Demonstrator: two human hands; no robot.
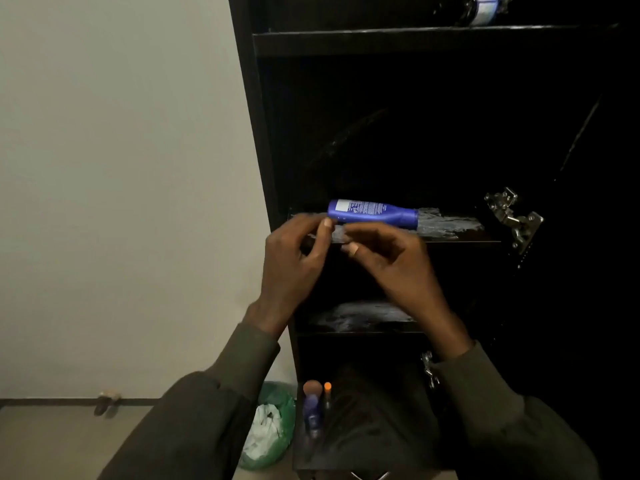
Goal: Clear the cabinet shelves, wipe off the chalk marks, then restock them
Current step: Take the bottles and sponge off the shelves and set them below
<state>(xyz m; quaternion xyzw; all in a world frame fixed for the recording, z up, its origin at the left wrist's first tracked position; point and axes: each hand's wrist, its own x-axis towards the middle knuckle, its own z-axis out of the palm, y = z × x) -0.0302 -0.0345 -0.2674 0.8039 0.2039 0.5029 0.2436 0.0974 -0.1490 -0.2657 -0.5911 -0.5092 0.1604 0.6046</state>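
A dark cabinet [415,39] stands open in front of me. A blue bottle [372,213] lies on its side on the middle shelf [460,237], which carries white chalk smears [446,223]. The shelf below [360,315] is smeared with chalk too. My left hand [294,258] and my right hand [391,265] hover just in front of the middle shelf's edge, below the bottle. Their fingers are curled and the fingertips nearly meet. I cannot tell whether anything small is pinched between them. Neither hand touches the bottle.
At the cabinet's bottom stand a makeup brush [312,388], an orange-capped stick [327,388] and a small blue bottle [313,414]. A green bag [277,396] with white contents sits on the floor at the left. Metal hinges [512,216] jut out at the right. Another bottle [483,8] lies on the top shelf.
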